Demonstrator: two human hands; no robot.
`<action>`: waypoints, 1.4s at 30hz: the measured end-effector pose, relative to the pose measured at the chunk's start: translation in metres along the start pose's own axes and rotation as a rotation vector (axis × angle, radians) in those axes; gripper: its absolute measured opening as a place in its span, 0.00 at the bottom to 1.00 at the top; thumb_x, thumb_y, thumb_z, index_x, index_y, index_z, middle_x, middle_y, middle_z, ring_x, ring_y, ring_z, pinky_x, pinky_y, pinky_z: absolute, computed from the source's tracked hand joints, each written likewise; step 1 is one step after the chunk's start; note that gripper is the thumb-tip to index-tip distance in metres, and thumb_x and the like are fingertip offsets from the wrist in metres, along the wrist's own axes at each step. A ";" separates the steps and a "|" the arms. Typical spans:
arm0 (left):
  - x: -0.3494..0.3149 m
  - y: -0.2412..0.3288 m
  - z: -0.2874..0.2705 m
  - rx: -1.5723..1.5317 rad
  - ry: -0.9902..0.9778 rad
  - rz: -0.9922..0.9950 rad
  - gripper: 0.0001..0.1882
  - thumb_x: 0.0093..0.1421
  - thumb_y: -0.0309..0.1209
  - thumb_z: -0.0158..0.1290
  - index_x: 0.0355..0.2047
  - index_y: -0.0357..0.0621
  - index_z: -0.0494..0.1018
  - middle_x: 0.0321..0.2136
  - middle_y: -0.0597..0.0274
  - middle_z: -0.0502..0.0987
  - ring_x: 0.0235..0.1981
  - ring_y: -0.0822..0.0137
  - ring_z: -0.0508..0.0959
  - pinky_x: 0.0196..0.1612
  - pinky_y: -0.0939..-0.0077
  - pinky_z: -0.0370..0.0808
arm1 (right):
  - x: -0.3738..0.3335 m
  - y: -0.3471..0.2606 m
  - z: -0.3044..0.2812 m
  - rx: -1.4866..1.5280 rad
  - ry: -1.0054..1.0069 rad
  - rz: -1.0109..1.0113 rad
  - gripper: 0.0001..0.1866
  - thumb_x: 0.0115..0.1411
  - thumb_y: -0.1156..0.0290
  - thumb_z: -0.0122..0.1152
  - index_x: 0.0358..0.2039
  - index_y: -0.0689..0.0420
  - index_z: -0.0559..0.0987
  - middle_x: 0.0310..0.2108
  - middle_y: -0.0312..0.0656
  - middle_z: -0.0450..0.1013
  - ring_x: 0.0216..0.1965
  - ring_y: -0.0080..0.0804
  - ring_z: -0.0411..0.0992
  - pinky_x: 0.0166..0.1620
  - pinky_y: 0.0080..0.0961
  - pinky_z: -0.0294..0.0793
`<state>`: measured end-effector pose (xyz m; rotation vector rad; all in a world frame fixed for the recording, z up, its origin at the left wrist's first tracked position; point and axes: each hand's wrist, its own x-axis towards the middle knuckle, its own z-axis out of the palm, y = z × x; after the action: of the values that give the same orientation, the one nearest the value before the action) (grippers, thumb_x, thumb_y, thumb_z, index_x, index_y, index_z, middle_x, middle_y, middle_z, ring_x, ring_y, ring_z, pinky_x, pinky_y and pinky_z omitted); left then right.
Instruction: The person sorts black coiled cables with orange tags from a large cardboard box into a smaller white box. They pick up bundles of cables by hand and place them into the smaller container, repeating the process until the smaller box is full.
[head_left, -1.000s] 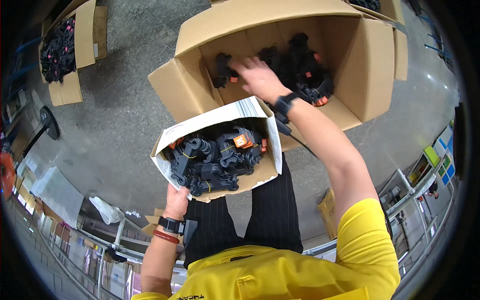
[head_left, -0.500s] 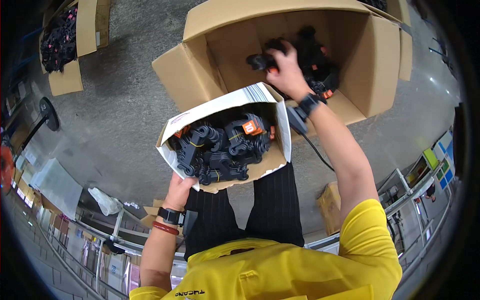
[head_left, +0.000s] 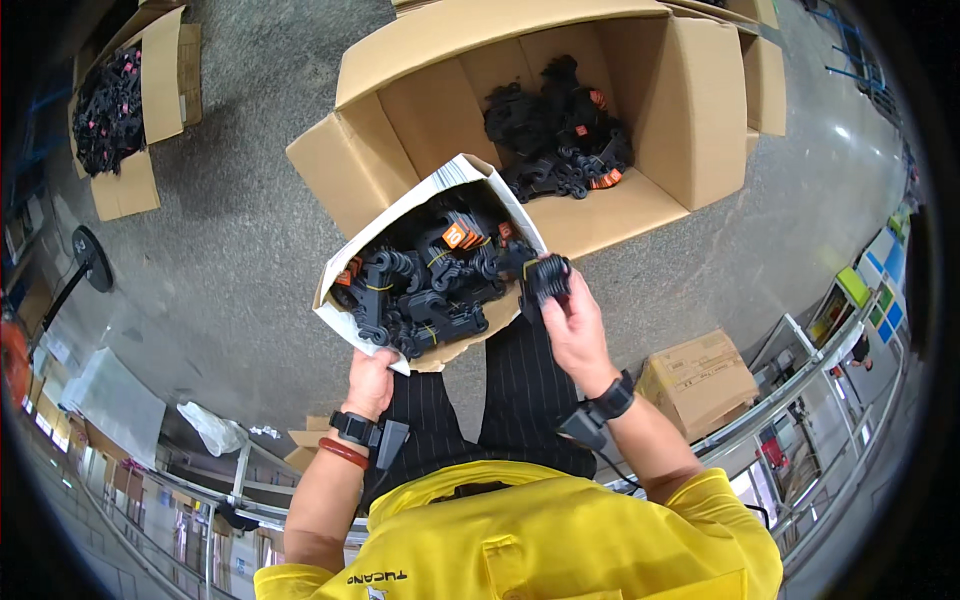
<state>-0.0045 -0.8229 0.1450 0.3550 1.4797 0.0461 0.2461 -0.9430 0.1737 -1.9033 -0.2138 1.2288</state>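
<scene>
My left hand (head_left: 372, 383) grips the lower left corner of a white cardboard box (head_left: 514, 207), which is tilted with its opening toward me. Inside lie several bundles of black plastic hangers (head_left: 440, 308), some with orange tags and yellowish bands. At the box's right edge, my right hand (head_left: 580, 340) is closed on another hanger bundle (head_left: 543, 277), held partly over the opening. Beyond stands a large brown carton (head_left: 712, 115) with its flaps open. More black hangers (head_left: 570, 150) with orange tags are heaped toward its right side.
An open carton (head_left: 163, 85) full of dark pieces stands at the far left, near a black round-ended stand (head_left: 91, 258). To my right is a closed brown carton (head_left: 700, 378) beside metal rails (head_left: 790, 385). Grey floor (head_left: 250, 200) surrounds the boxes.
My right hand has come out of the large carton with a hanger bundle, moving toward me to the white box's edge. The white box has turned slightly; my left hand still grips it.
</scene>
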 end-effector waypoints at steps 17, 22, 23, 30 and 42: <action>0.002 -0.007 -0.003 -0.030 0.081 0.008 0.25 0.40 0.12 0.41 0.43 0.38 0.63 0.39 0.61 0.68 0.44 0.62 0.69 0.50 0.68 0.64 | 0.022 0.042 0.017 -0.622 0.197 -0.133 0.36 0.49 0.75 0.53 0.58 0.61 0.53 0.55 0.55 0.52 0.58 0.52 0.49 0.59 0.44 0.47; 0.002 -0.005 0.002 -0.031 0.060 0.018 0.24 0.40 0.11 0.41 0.40 0.41 0.64 0.36 0.64 0.67 0.41 0.63 0.69 0.49 0.69 0.65 | 0.017 0.019 -0.015 -0.489 0.036 -0.310 0.36 0.47 0.67 0.54 0.57 0.62 0.56 0.55 0.53 0.54 0.57 0.51 0.52 0.58 0.42 0.47; 0.003 -0.008 -0.001 -0.035 0.058 0.026 0.24 0.40 0.11 0.41 0.40 0.41 0.64 0.36 0.64 0.67 0.41 0.63 0.69 0.49 0.69 0.65 | 0.018 0.013 -0.027 -0.495 0.027 -0.406 0.35 0.46 0.65 0.54 0.54 0.62 0.59 0.54 0.52 0.57 0.56 0.50 0.53 0.58 0.42 0.47; 0.003 -0.011 -0.008 -0.011 0.068 0.030 0.24 0.40 0.11 0.40 0.40 0.41 0.64 0.35 0.63 0.68 0.40 0.63 0.69 0.48 0.70 0.65 | 0.181 0.093 -0.105 -0.420 0.567 0.106 0.41 0.44 0.62 0.64 0.55 0.65 0.57 0.55 0.56 0.56 0.56 0.51 0.55 0.59 0.37 0.54; 0.003 -0.009 -0.001 0.002 0.093 0.032 0.19 0.41 0.12 0.42 0.36 0.38 0.66 0.32 0.62 0.69 0.37 0.65 0.71 0.44 0.72 0.68 | 0.183 0.093 -0.127 -0.179 0.486 -0.009 0.26 0.48 0.72 0.62 0.47 0.62 0.65 0.36 0.46 0.70 0.37 0.32 0.70 0.43 0.26 0.71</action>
<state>-0.0069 -0.8308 0.1393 0.3826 1.5659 0.0871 0.4161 -0.9733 0.0048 -2.2890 -0.0731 0.7259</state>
